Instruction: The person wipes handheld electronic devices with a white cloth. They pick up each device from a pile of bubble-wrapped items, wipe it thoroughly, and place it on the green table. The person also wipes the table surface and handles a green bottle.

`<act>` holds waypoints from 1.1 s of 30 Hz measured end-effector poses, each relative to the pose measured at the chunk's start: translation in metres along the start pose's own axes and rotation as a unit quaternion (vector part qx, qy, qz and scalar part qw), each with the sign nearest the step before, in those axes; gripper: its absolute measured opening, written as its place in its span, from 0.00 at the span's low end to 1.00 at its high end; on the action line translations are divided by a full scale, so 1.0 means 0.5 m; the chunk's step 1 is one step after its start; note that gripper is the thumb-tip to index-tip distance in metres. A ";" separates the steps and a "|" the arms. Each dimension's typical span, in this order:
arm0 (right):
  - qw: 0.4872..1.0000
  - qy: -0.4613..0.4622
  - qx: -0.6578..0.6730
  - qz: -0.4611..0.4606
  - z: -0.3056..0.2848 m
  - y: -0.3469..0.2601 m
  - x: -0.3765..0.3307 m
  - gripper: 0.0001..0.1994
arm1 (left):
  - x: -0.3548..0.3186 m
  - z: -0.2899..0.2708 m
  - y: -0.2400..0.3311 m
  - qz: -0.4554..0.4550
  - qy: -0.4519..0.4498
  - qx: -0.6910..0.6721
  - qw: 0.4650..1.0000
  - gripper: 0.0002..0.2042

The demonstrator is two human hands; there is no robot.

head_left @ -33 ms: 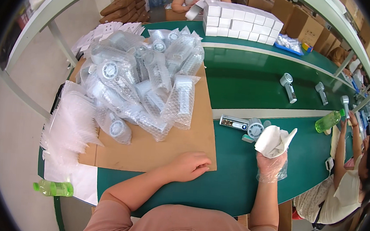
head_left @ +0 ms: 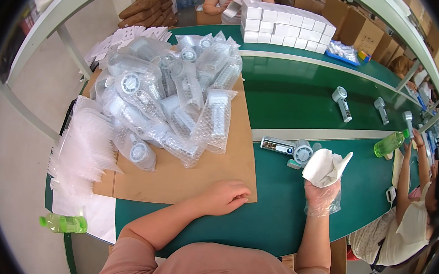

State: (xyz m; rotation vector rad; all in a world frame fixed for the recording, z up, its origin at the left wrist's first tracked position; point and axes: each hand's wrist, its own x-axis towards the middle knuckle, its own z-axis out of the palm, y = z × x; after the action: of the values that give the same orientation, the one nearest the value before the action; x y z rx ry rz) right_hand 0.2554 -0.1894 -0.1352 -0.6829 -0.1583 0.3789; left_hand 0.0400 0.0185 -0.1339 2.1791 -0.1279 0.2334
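Green counter, packing station
Right hand, plastic-gloved, grips crumpled white cloth; left hand open on brown cardboard sheet; bubble-wrapped grey fans heaped behind.

Dressed in a salmon-pink top of soft, matte fabric, plain and without print, filling the near edge of the view across chest and shoulders. Short sleeves, ending above the elbow on both sides, with loose rounded hems; forearms bare below them. Left hand bare, without glove, ring or watch. Right hand covered by a thin, clear disposable plastic glove, loose-fitting and crinkled, with a baggy cuff hanging wide around the wrist and catching pale glints of light. Glove film wrinkled over the fingers, transparent throughout. No wristband or bracelet showing on either forearm.
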 end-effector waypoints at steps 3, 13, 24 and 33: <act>0.994 0.021 0.097 0.035 0.010 -0.006 0.000 0.17 | 0.000 0.000 -0.001 0.000 -0.004 0.006 1.000 0.04; 0.992 0.052 0.110 0.040 0.019 -0.007 -0.003 0.17 | 0.000 0.006 -0.010 0.028 0.021 0.023 0.999 0.04; 0.989 0.051 0.128 0.053 0.015 -0.006 0.000 0.17 | -0.002 0.005 -0.009 0.001 -0.001 0.013 1.000 0.05; 0.990 0.031 0.127 0.053 0.007 -0.004 0.003 0.16 | -0.005 0.010 -0.018 0.024 0.021 0.025 0.999 0.04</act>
State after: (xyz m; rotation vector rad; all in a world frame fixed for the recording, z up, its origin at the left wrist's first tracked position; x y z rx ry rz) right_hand 0.2564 -0.1880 -0.1312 -0.4516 -0.0137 0.4700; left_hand 0.0399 0.0196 -0.1445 2.2217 -0.1513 0.3131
